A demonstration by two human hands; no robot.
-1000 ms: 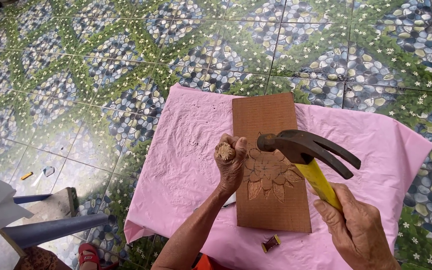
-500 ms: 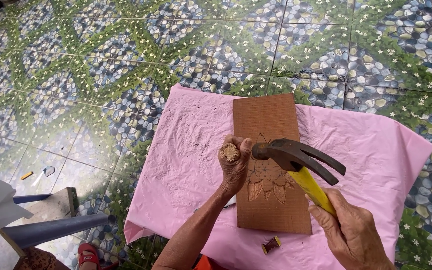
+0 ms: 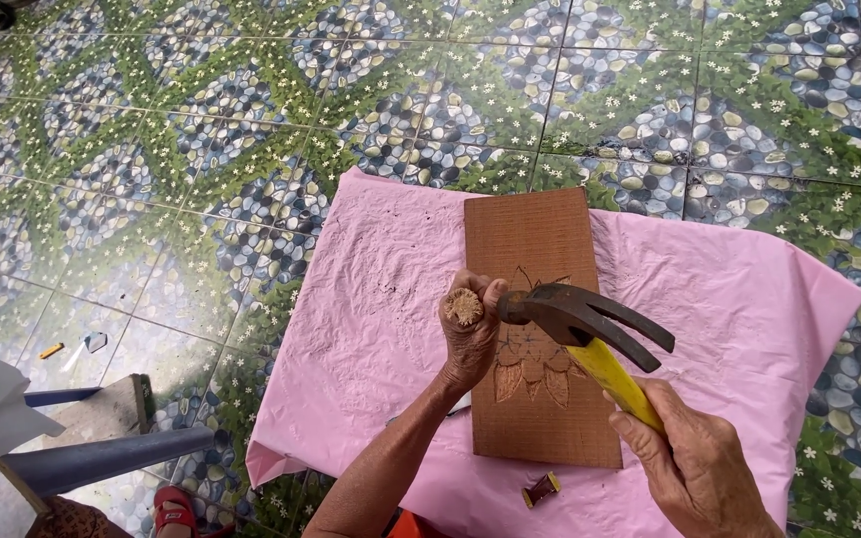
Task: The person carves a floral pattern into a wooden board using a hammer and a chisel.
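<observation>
With the left hand (image 3: 470, 344) clamped around a chisel's frayed wooden handle (image 3: 463, 306) over the carved board (image 3: 535, 249), the right hand's (image 3: 695, 468) tightly gripped claw hammer (image 3: 580, 319) could glance onto those fingers (image 3: 490, 296).

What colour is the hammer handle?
Yellow. The hammer handle shows best in the head view, gripped by the right hand over the wooden board.

chisel blade hidden inside left hand (image 3: 470, 334), right hand (image 3: 695, 468) perhaps edge-cropped
</observation>
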